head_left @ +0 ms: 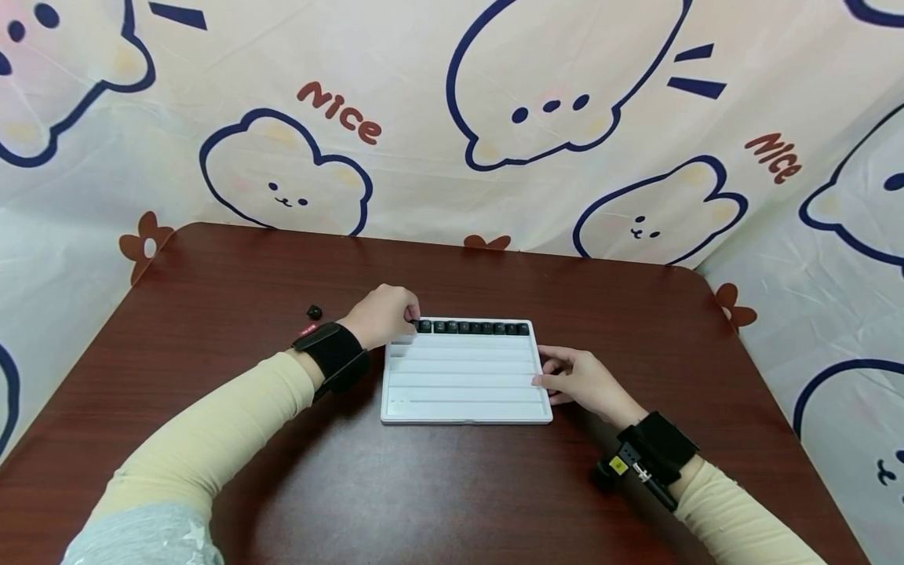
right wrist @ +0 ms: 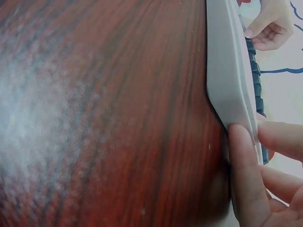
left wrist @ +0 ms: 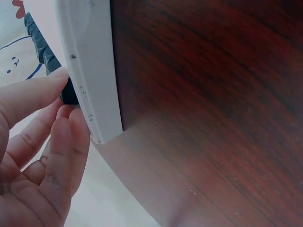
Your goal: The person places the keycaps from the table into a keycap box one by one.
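Observation:
A white ridged tray (head_left: 462, 384) lies flat on the table, with a row of black keycaps (head_left: 483, 328) along its far edge. At the left end of that row my left hand (head_left: 381, 316) pinches a black keycap (left wrist: 70, 92) between thumb and fingertips, at the tray's corner. My right hand (head_left: 582, 383) grips the tray's right edge; in the right wrist view its thumb and fingers (right wrist: 244, 156) lie on either side of the rim. One loose black keycap (head_left: 314, 312) sits on the table to the left, beyond my left wrist.
The dark brown wooden table (head_left: 466, 494) has rounded far corners. A patterned cloth (head_left: 424, 157) hangs behind it and along both sides. Each wrist wears a black strap (head_left: 335, 357), and the right one carries a small device (head_left: 639, 467).

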The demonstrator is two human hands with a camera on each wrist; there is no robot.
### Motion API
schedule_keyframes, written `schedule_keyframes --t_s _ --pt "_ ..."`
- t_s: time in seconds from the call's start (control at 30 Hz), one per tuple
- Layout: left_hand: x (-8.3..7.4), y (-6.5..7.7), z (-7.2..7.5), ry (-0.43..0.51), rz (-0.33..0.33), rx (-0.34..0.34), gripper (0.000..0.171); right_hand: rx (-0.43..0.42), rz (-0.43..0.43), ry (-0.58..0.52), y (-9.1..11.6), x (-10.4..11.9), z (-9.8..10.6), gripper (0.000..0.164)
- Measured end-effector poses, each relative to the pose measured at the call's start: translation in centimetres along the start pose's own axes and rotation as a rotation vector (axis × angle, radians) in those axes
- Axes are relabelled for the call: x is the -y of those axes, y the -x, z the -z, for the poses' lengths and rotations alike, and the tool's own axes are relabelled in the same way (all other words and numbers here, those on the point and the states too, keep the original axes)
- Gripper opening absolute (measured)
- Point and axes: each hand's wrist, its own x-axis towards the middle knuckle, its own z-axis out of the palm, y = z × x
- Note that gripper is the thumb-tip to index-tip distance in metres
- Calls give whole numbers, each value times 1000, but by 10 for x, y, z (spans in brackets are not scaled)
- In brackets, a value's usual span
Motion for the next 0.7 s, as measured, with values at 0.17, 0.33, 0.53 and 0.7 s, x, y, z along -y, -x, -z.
schedule_keyframes --t_s 0.17,0.33,0.53,0.7 --pt "3 1 -1 7 3 -2 13 1 -7 -4 0 0 -2 64" --pt "5 4 0 10 20 -1 21 6 -21 -13 1 0 -5 65" --pt "9 9 9 -7 1 -10 17 -1 -15 7 0 2 -4 64" --pt "17 12 19 15 -91 -25 12 -1 -11 16 1 3 -1 64"
